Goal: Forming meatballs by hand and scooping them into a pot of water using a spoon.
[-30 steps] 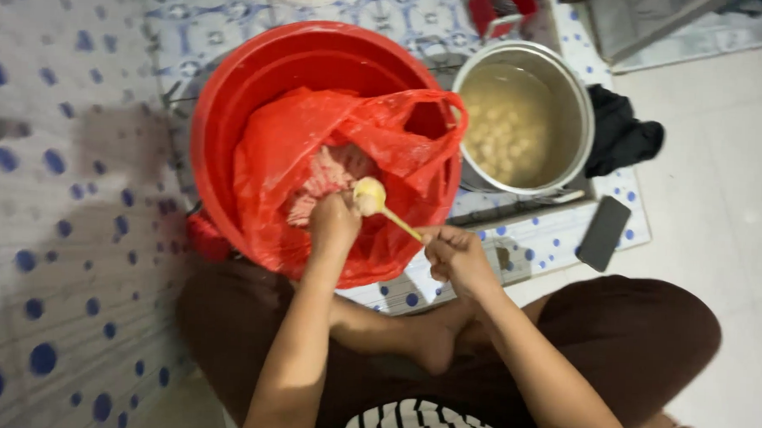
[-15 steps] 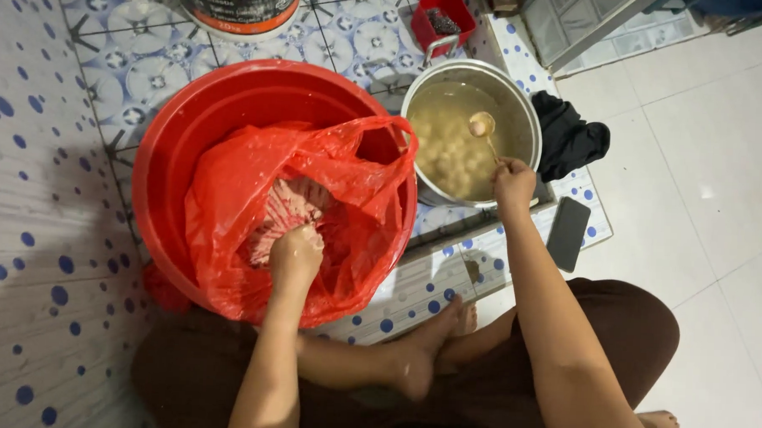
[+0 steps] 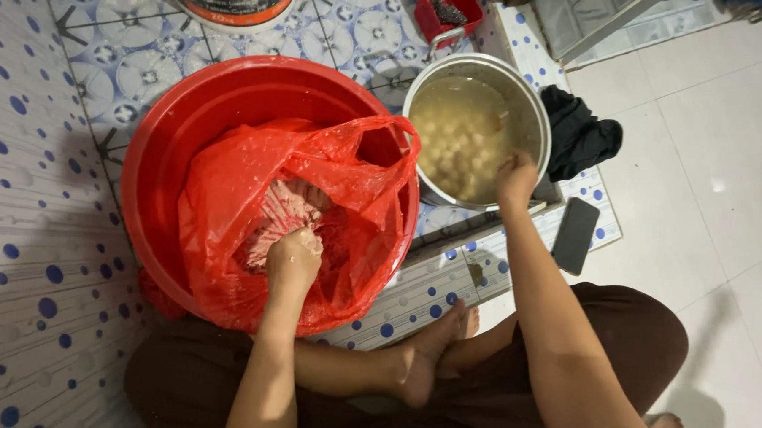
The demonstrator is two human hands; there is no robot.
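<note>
A big red basin [image 3: 173, 122] sits on the patterned floor mat and holds a red plastic bag [image 3: 230, 192] of pink minced paste [image 3: 284, 211]. My left hand [image 3: 293, 257] is down inside the bag, fist closed on a lump of the paste. To the right stands a steel pot [image 3: 532, 110] of cloudy water with several pale balls [image 3: 464, 145] in it. My right hand [image 3: 516, 175] rests at the pot's near rim with the fingers closed. The spoon it carried is hidden under the hand.
A black phone [image 3: 574, 236] lies on the mat edge right of the pot, with a black cloth [image 3: 580, 136] behind it. A small red container [image 3: 449, 12] and a white bucket [image 3: 232, 2] stand at the back. My crossed legs and foot [image 3: 427, 359] are in front of the basin.
My right hand carried a ball on the spoon from the bag to the pot and has now dropped to the pot's near rim. My left hand went back into the paste.
</note>
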